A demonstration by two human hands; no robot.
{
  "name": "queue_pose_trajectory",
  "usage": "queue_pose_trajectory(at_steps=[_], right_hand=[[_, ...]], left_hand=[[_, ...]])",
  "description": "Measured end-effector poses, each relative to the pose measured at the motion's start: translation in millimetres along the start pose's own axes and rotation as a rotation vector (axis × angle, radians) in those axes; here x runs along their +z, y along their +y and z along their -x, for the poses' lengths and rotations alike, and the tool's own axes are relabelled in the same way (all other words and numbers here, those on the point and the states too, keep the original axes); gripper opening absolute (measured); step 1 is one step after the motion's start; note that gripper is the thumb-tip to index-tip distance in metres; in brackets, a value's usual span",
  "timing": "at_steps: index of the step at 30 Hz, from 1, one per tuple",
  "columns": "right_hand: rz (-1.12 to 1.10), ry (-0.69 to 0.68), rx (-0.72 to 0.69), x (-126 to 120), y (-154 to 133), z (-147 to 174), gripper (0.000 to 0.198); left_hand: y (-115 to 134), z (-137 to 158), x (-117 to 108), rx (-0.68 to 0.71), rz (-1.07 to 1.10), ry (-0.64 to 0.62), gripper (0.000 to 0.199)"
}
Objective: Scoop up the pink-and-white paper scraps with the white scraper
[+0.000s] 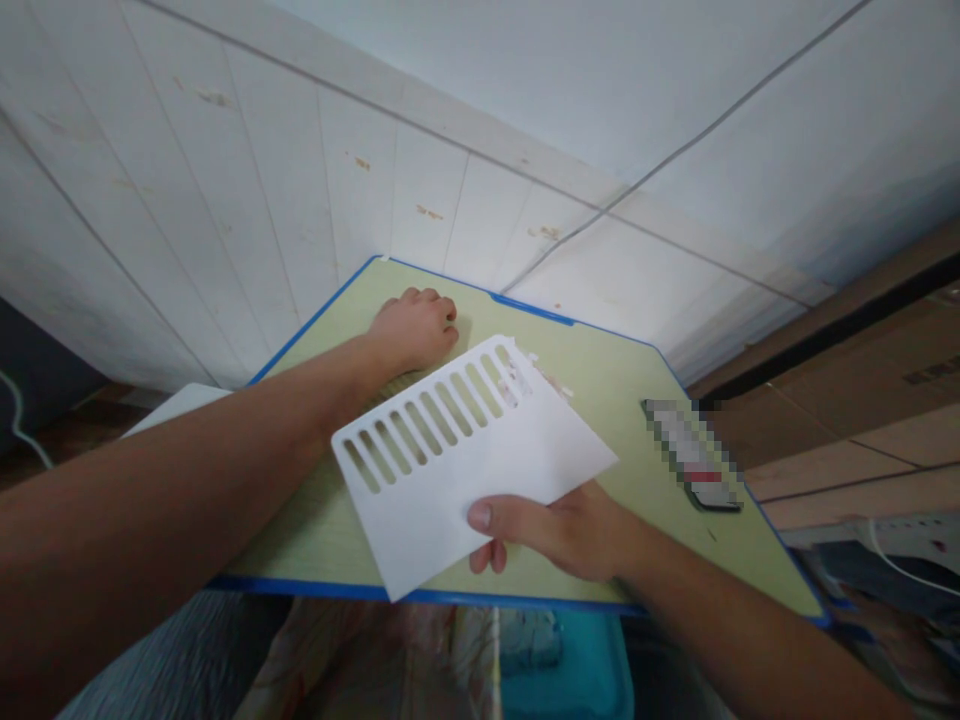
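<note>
A flat white slotted panel [435, 500], with a row of long rounded slots along its far edge, is tilted above the table. My right hand [562, 525] grips its near edge, thumb on top and fingers underneath. Reddish and whitish marks or scraps show around the slots at its far right corner; I cannot tell what they are. Beyond the panel, my left hand [416, 325] rests palm down near the table's far left corner. Its fingers are curled in, and whatever may be under them is hidden.
The pale green table [600, 390] has a blue rim and stands against a white panelled wall [420, 180]. A phone-like object [694, 455], partly pixelated, lies at the right. A teal tub [570, 670] sits below the front edge. Cardboard boxes [847, 390] stand at the right.
</note>
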State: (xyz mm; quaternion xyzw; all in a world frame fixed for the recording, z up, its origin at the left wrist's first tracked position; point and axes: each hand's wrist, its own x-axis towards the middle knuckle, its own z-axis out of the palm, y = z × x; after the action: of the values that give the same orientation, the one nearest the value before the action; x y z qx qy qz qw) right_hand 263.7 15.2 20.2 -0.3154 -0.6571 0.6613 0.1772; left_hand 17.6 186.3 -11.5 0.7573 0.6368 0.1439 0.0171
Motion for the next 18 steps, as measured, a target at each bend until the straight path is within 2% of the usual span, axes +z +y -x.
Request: queue_pose_trajectory(at_steps=[3, 5, 7, 9, 10, 14, 18], right_hand=[[0.055, 0.107, -0.071, -8, 2, 2, 0.048], [0.121, 0.248, -0.137, -20, 1, 3, 0.043], [0.218, 0.470, -0.205, -39, -5, 5, 0.037], [0.361, 0.756, -0.264, -60, -16, 7, 0.032], [0.425, 0.832, -0.270, -71, -22, 7, 0.028], [0.528, 0.848, -0.190, -102, -39, 4, 0.023], [0.450, 0.863, -0.166, -112, -27, -2, 0.025]], left_hand=[[-3, 1, -2, 0.022, 0.012, -0.010, 0.050], [-5, 2, -3, 0.057, 0.013, -0.028, 0.049], [-6, 2, -4, 0.077, 0.003, -0.029, 0.046], [-5, 2, -3, 0.062, -0.015, -0.012, 0.046], [-5, 2, -3, 0.045, -0.023, -0.003, 0.048], [-3, 2, -2, 0.013, -0.018, 0.001, 0.053], [-2, 2, -3, 0.020, -0.004, 0.008, 0.052]])
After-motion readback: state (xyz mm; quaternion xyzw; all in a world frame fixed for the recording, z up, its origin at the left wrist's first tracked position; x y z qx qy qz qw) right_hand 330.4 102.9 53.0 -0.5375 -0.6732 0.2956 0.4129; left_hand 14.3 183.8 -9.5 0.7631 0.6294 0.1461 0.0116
